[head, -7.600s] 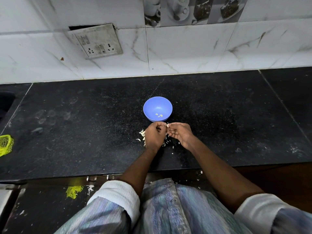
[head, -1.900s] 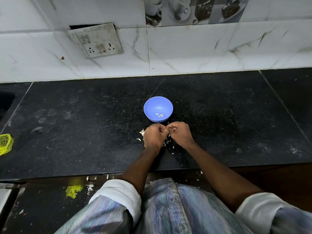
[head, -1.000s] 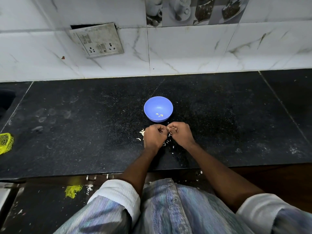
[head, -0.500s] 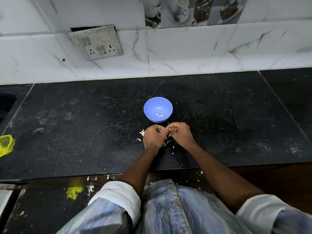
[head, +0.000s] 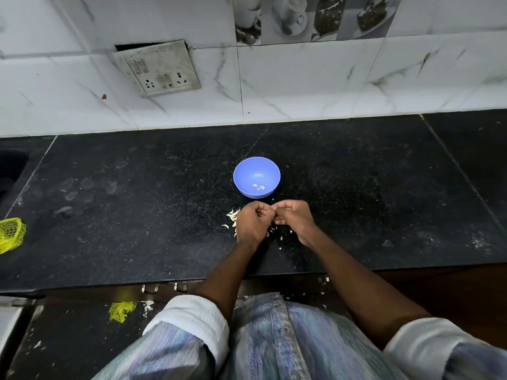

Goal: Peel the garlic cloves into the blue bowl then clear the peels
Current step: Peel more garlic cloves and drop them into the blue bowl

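Now, left hand [head: 252, 223] and right hand [head: 295, 218] curled fingertip to fingertip just before round blue plastic bowl [head: 256, 167], anything pinched too small to tell, pale peeled garlic cloves [head: 258, 187] inside bowl, papery white peels [head: 232, 216] scattered beside left hand on black granite counter [head: 137, 201].

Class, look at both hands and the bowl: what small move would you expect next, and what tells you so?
Probably finish stripping the clove, then drop it in the blue bowl. The left hand and right hand meet, fingers curled, just short of the bowl, which holds a few peeled cloves; peels lie beside them.
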Available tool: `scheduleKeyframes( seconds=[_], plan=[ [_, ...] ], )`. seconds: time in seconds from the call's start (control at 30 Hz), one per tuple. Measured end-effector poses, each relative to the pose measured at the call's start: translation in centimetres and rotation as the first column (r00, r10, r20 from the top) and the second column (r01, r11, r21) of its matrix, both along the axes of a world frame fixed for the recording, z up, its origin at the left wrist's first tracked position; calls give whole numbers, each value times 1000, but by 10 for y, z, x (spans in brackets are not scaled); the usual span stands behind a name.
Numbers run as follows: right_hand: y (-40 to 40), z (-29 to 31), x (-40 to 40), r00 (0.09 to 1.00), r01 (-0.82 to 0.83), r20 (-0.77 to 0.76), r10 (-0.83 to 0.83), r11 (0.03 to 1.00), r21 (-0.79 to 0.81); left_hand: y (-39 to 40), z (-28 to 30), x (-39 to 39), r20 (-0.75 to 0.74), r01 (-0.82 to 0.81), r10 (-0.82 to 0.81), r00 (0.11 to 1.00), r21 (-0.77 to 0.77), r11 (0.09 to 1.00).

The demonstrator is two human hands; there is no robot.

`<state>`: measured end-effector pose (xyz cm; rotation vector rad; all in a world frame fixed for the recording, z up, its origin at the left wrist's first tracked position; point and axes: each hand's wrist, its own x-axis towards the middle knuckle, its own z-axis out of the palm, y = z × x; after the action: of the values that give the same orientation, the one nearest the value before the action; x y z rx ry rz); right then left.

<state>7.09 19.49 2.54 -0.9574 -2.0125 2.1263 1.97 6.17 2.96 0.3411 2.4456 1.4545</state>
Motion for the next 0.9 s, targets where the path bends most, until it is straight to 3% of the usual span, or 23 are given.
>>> scheduleKeyframes(
  seconds=[0.1, 0.33, 0.7, 0.9],
  plan=[
    [-1, -2, -1, 1000, -6, -8, 6, 1000, 14, 1, -2, -2, 17, -27, 27, 999, 22, 999],
    [1, 1, 1, 997, 35, -58, -42, 993, -117, 0, -2, -3, 14, -68, 67, 998, 52, 996],
    [4, -8, -3, 997, -66, -13, 71, 969, 239, 2, -4, -5, 19, -46, 48, 999, -74, 996],
    [4, -7, -3, 996, -80, -16, 89, 951, 298, 2, -3, -5, 18, -57, 59, 998, -91, 994]
  ],
)
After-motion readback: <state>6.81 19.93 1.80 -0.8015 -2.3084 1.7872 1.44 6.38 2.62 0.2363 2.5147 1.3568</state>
